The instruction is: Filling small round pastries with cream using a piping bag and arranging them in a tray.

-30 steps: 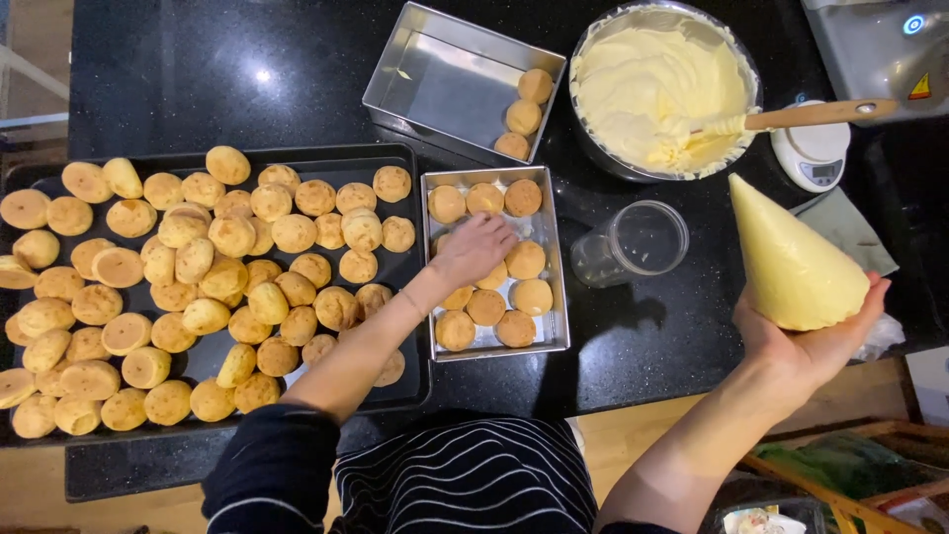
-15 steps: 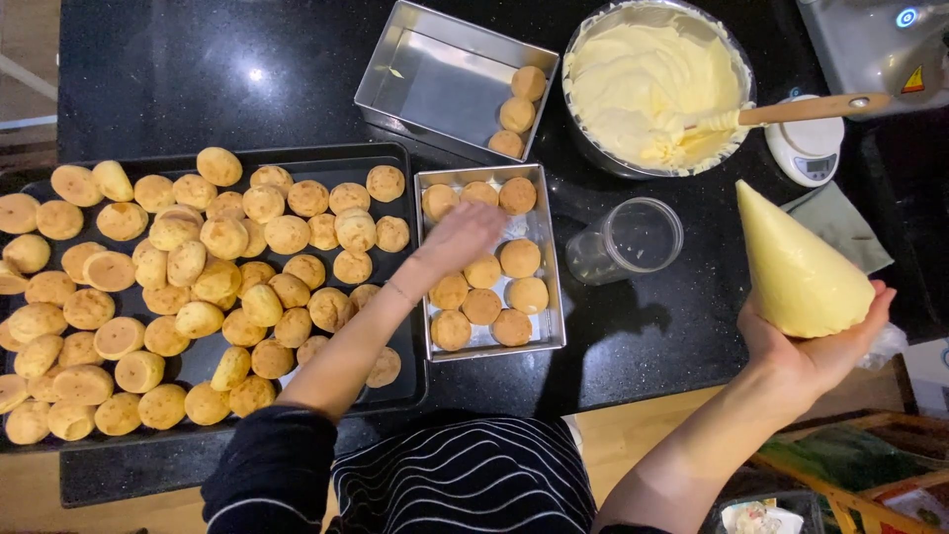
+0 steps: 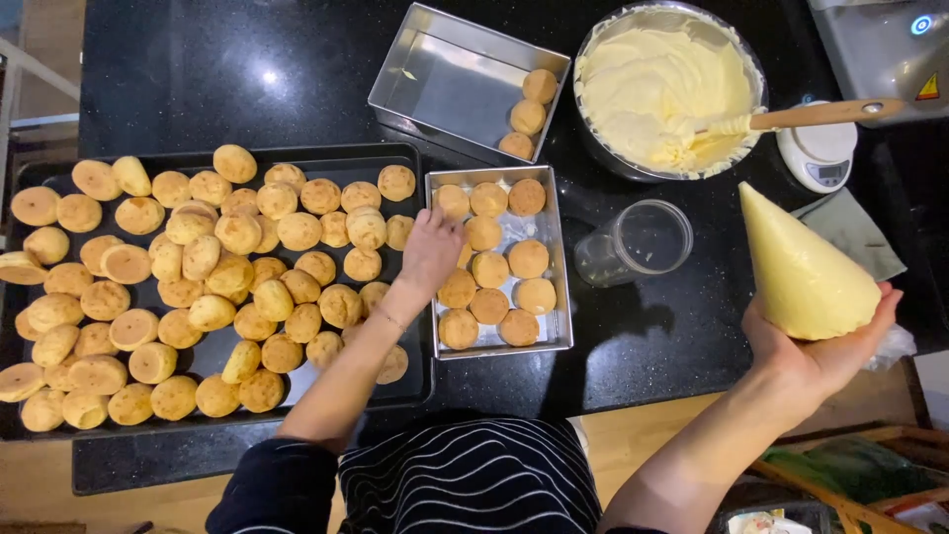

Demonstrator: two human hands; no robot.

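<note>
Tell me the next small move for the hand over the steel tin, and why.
Probably lift the left hand clear of the near tin: it rests on the round puffs there, while the right hand holds a full piping bag upright, apart from them.

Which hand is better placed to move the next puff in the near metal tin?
Left, probably. The left hand already rests on the puffs in the near tin, while the right hand is occupied holding the filled piping bag.

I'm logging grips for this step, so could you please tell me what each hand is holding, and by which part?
The right hand cups the filled piping bag under its wide end, tip up. The left hand rests on puffs in the steel tray; its grip is hidden.
</note>
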